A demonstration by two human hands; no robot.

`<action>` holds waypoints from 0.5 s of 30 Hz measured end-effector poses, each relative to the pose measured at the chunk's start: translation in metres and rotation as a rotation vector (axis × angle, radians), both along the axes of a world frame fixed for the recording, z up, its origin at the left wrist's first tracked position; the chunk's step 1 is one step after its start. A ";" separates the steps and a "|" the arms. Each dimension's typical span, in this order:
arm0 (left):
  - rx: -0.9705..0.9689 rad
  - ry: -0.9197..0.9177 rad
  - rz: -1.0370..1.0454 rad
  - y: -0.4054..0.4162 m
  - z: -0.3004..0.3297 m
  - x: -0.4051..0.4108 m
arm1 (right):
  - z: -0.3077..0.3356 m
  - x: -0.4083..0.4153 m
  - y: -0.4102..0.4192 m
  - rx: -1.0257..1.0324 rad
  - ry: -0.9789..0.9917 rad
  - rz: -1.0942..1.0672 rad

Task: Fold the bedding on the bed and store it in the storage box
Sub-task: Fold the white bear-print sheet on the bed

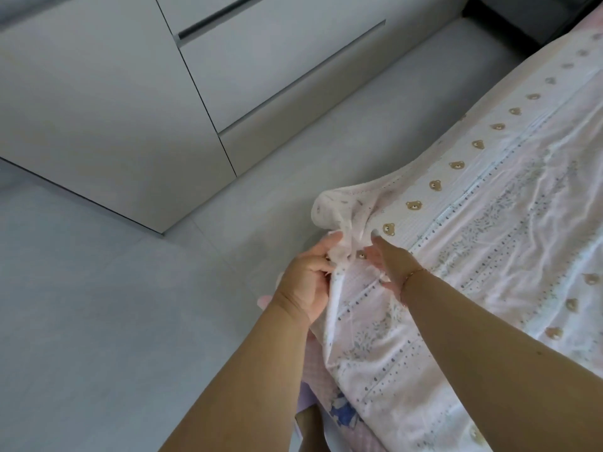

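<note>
The cupboard (130, 109) is standing at ten o'clock, with gray floor (81, 321) running below it. No storage box is showing anywhere.

Near the middle, the left hand (305, 275) is gripping a bunched corner of the quilt (456, 256), with its fingers curling round the cloth. That corner is puffing up at about eleven o'clock from the hand, hanging past the edge of the bed (332, 415). If the grip is only catching the top layer, the corner could slide out and drop to the floor.

Just to the right, the right hand (390, 256) is reaching in with fingers out fairly straight, touching the cloth by a little bear print. It is holding nothing that I can see. If it is not pinning the cloth down well, the fold could come out crooked.

From three to five o'clock, the rest of the quilt is lying spread and wrinkly on the bed. Pulling the corner fast could drag the whole thing off the side, and the wrinkles could get folded in.
</note>
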State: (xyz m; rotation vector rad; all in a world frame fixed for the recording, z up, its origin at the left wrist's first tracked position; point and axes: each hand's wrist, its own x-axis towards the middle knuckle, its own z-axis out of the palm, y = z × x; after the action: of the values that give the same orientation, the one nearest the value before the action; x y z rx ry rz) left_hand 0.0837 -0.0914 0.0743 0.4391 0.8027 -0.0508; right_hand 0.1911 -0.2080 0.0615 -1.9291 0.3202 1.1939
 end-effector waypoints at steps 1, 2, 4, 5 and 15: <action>0.000 -0.001 -0.044 -0.010 0.006 -0.002 | 0.011 0.003 0.002 0.045 -0.009 -0.100; -0.004 -0.001 -0.076 -0.020 0.009 -0.004 | 0.012 0.009 0.001 0.075 -0.012 -0.200; -0.035 0.015 -0.098 -0.036 0.011 -0.008 | 0.020 0.011 0.005 0.111 0.005 -0.297; -0.059 0.030 -0.098 -0.041 0.009 -0.009 | 0.022 0.010 0.003 0.100 0.005 -0.309; -0.222 0.283 0.019 -0.052 -0.014 0.009 | 0.029 -0.006 -0.042 0.214 0.149 -0.544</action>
State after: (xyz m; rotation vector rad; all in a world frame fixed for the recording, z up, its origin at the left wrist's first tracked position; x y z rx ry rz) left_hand 0.0924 -0.1430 0.0604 0.2158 1.0668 -0.1853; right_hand 0.1848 -0.2499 0.0904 -1.4417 0.7139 0.9590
